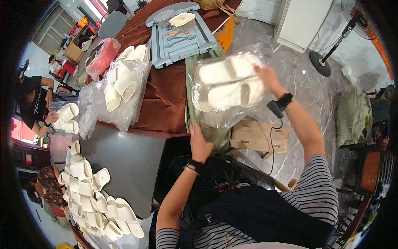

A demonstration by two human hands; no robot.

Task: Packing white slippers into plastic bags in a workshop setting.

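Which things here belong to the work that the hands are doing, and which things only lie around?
In the work:
- clear bag, held by left hand and right hand
- white slippers inside it

Lying about:
- grey tray with scissors
- red bag
- loose slippers on the grey table
- fan
- wooden board

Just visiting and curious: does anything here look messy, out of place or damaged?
Nothing looks damaged. The white slippers on the grey table lie in a loose, jumbled heap rather than in pairs. The left hand and right hand hold a clear plastic bag with one pair inside.
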